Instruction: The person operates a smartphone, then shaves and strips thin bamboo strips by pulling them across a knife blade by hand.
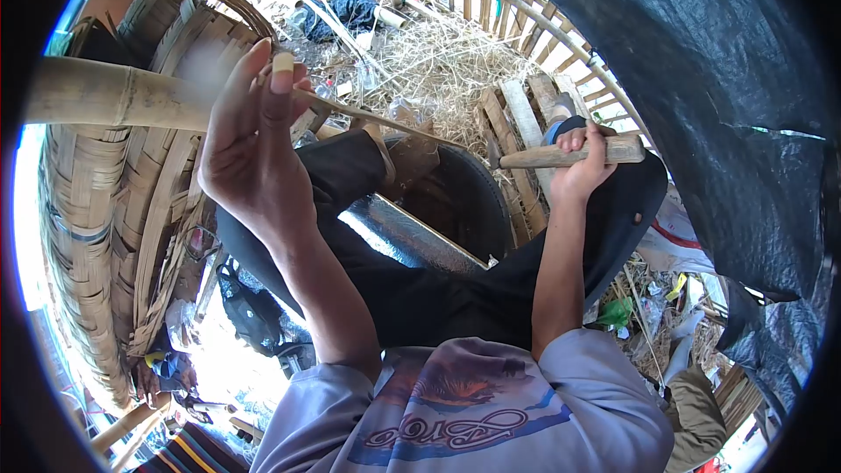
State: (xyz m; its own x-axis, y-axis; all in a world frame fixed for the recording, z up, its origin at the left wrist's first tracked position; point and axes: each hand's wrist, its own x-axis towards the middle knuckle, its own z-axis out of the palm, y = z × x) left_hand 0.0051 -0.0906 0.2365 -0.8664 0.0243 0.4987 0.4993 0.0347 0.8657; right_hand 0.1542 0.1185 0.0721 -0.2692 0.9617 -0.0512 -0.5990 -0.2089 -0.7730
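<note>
Over the dark tub (492, 210), I have the left hand (252, 147) pinching a thin strip (377, 116), likely light, springy and best held near 1 end, the right hand (582, 177) wrapped around a wooden handle (541, 158).

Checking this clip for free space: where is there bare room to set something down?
Bare slats show between tub, straw and right hand. Crowded: litter at lower right and baskets at left. Glare hides ground beside the bag.
</note>
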